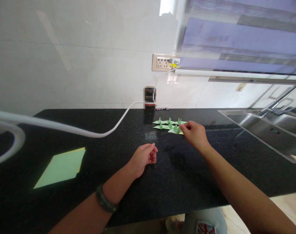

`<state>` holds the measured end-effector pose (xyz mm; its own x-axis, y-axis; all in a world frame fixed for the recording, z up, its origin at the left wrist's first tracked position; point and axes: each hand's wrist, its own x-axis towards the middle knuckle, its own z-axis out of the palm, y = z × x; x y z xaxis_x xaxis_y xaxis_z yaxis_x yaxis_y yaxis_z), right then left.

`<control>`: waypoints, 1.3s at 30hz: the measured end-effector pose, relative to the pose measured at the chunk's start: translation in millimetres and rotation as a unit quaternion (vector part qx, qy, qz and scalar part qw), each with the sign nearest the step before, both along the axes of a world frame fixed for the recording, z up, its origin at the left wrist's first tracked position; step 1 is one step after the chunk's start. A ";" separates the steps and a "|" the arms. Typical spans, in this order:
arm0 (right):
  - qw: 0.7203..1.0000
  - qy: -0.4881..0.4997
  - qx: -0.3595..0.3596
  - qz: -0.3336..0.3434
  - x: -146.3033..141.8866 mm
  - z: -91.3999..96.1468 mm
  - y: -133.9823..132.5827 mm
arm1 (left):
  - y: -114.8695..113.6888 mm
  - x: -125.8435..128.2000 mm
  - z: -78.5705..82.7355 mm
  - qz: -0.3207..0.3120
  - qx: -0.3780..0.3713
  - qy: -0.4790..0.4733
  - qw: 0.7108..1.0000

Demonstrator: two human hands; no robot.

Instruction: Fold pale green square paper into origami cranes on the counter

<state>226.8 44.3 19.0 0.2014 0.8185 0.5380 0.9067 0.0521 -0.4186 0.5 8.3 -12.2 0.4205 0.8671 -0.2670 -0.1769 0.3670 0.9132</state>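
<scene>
My right hand reaches to the back of the counter, thumb and fingers pinched at the edge of a light green paper crane. That crane sits at the near right of a small group of green folded paper cranes, set in two rows with their wings spread. Part of the group is hidden behind my fingers. My left hand hovers over or rests on the counter nearer to me, fingers curled in and nothing visible in them. A dark bangle circles the left wrist.
Light green and yellow paper sheets lie stacked on the black counter at left. A white cable crosses from the left to a blurred dark object by the wall. A steel sink is at right, below a wall socket.
</scene>
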 end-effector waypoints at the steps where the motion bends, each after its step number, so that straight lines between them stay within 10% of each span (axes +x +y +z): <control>1: 1.000 -0.009 -0.004 -0.016 5.6 0.8 5.2 | -0.2 0.3 0.6 -0.001 0.001 -0.001 1.000; 16: 0.983 -0.077 -0.130 -0.101 6.9 -38.8 45.6 | -0.7 2.3 3.2 0.006 0.001 0.012 1.000; 39: 0.987 -0.063 -0.120 -0.086 8.4 -36.6 52.0 | -0.9 3.0 4.2 0.005 0.003 0.010 1.000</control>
